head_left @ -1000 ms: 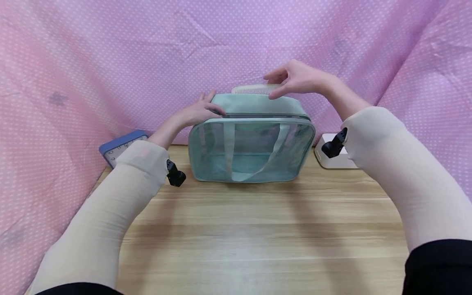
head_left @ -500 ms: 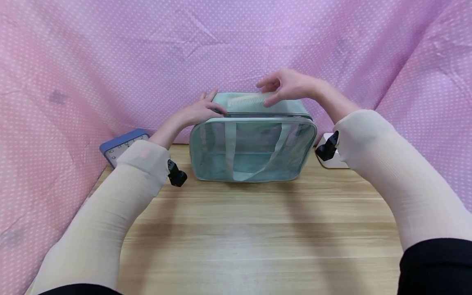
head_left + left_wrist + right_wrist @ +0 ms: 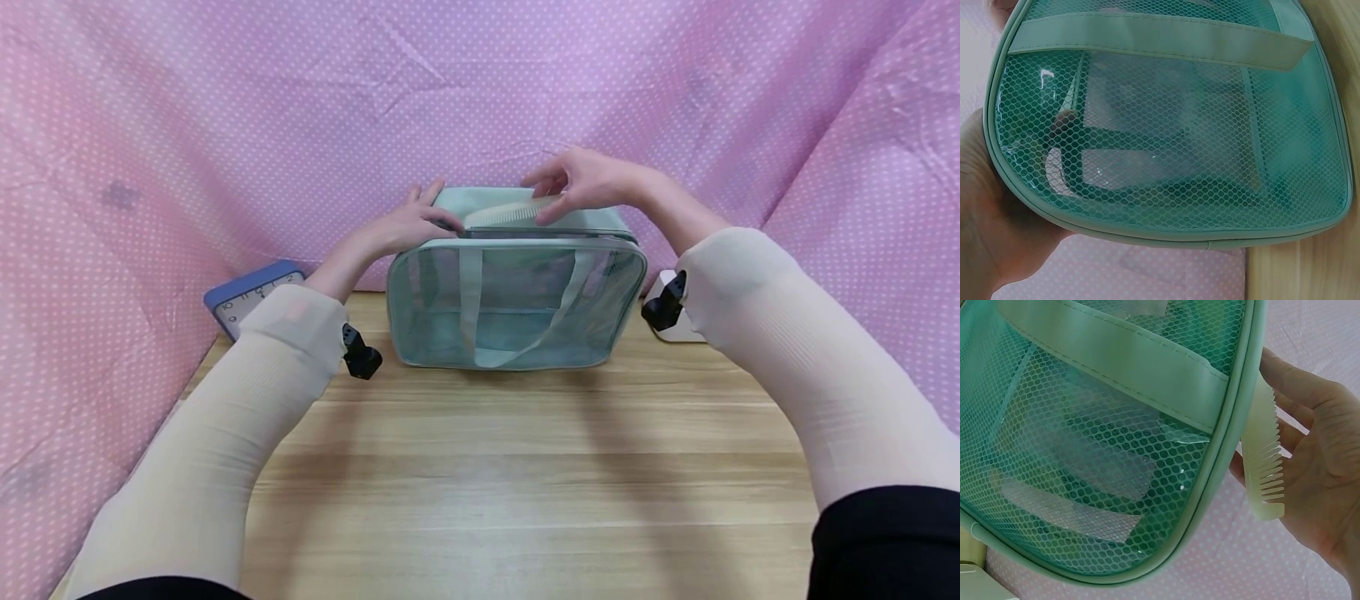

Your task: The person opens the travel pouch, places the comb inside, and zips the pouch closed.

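A mint-green toiletry bag [image 3: 431, 337] with clear panels and a front strap handle stands upright near the back of the table. My left hand [image 3: 405, 227] grips its upper left corner, thumb by the zipped opening and other fingers toward the back. In the left wrist view the mesh side panel [image 3: 1166, 137] hides much of that hand. Above the opening, my right hand [image 3: 592, 180] pinches a pale cream comb [image 3: 498, 215], teeth facing down. The right wrist view shows the comb [image 3: 1261, 444] partly behind the bag's rim; the fingertips are partly hidden.
A blue-framed clock [image 3: 251, 292] leans at the left behind my forearm. At the right, a white box-like object [image 3: 681, 332] is partly covered by the wrist camera. Pink dotted cloth [image 3: 480, 92] hangs behind, and the wooden table [image 3: 480, 467] extends toward me.
My right hand has lowered and shifted slightly left, bringing the comb from above the bag's top down to just over the opening. The left hand has stayed at the corner.
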Demonstrator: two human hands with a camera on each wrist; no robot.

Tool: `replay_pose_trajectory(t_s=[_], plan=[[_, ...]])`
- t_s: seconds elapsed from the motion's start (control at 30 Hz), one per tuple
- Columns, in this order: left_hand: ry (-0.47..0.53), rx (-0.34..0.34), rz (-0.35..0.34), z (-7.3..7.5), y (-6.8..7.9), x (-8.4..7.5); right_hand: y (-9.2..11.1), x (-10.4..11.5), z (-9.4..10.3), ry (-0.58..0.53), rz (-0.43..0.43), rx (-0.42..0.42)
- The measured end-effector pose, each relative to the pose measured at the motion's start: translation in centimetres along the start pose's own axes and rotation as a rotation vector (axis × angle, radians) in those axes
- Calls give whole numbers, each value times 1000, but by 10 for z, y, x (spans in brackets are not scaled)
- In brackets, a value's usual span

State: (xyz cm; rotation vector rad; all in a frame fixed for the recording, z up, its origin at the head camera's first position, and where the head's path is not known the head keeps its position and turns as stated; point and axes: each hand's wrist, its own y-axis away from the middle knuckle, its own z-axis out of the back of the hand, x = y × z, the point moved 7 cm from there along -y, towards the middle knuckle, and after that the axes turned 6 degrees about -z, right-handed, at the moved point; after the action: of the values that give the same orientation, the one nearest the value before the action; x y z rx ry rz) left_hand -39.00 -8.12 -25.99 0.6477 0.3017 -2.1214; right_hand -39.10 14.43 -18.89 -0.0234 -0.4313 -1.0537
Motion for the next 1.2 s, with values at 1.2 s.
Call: replay_pose_trajectory(t_s=[1.2], plan=[[-19,-5,-13,0,0,0,-2,0,-10,-15,5,35]])
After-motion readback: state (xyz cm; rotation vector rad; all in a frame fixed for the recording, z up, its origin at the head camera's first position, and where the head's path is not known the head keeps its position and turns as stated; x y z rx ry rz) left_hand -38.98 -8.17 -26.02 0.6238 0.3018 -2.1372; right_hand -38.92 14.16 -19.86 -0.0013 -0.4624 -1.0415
